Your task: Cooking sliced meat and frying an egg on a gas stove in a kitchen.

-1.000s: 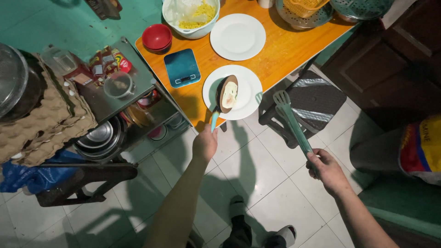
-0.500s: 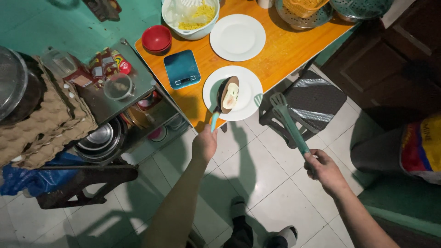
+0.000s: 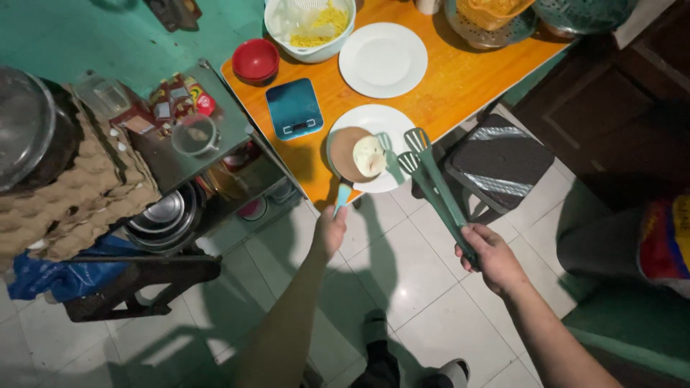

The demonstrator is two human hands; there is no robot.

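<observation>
1. The left hand [image 3: 329, 231] gripped the teal handle of a small round frying pan [image 3: 350, 152], held over a white plate [image 3: 374, 147] at the near edge of the orange table [image 3: 460, 82]; the pale fried piece [image 3: 369, 155] was not yet out.
2. The right hand [image 3: 490, 255] was closed on green slotted tongs [image 3: 431, 183], tips beside the piece.
3. A blue kitchen scale [image 3: 294, 108] lay just left; a dark stool [image 3: 496, 162] stood close right.

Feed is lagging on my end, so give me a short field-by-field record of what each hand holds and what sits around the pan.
left hand: grips the teal handle of a small frying pan
pan contents: one pale piece of food
pan position: over the near white plate at the edge of the orange table
right hand: holds green tongs, tips by the pan
nearby: blue kitchen scale, red bowl, second white plate
</observation>
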